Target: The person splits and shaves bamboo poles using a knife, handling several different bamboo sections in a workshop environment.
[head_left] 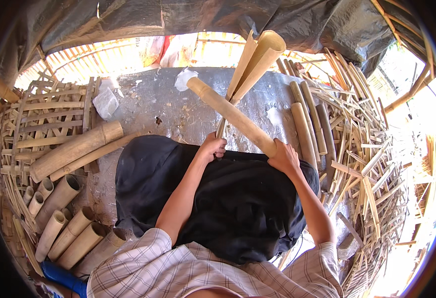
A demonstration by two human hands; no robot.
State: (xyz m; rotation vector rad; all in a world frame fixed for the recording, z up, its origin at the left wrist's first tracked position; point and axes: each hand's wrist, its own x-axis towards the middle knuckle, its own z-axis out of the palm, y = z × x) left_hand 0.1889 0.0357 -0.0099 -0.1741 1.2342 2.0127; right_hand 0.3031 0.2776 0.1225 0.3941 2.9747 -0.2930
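Note:
My left hand (213,147) is closed round the near end of a long, narrow metal knife (221,128), whose blade points away from me. Beyond it, a split bamboo tube (257,67) leans upward, its walls spread apart at the far end. In my closed right hand (284,159) is the near end of a thick bamboo pole (233,115). That pole slants up to the left and passes in front of the blade and the lower end of the split tube, hiding where they meet. Whether pole and blade touch, I cannot tell. Black cloth (218,198) covers my lap.
Left of me, bamboo lengths (79,149) lie beside a woven bamboo lattice (49,121), with several cut tubes (81,241) nearer. On the right are bamboo poles (305,131) and a heap of split strips (367,174). Grey sheeting (163,107) covers the ground ahead.

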